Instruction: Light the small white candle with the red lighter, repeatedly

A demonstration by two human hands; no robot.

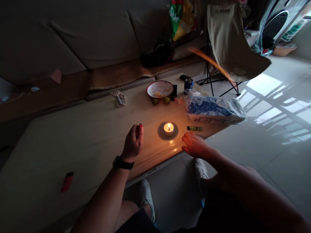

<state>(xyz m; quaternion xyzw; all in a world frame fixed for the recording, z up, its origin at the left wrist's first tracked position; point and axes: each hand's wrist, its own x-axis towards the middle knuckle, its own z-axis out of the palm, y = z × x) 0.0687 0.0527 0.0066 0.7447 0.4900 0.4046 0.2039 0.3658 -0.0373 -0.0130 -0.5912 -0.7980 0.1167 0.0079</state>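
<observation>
My left hand (133,142), with a dark watch on its wrist, is closed in a fist above the table. From its top sticks the small red-and-dark end of what looks like a lighter (141,126); the rest is hidden. My right hand (195,144) rests low at the table's near edge, thumb and fingers apart, nothing visible in them. Just beyond its fingertips lie thin pale sticks (181,128), like matches or toothpicks. A green lighter (194,128) lies beyond that hand. Between my hands a lit tealight candle (168,128) burns on the table (97,139).
A red lighter (67,182) lies at the left. Farther back are a bowl (155,88), green fruits (167,100), a blue can (188,84), a white holder (118,98) and a blue-and-white plastic pack (213,108). A sofa (104,38) and folding chair (228,42) stand behind.
</observation>
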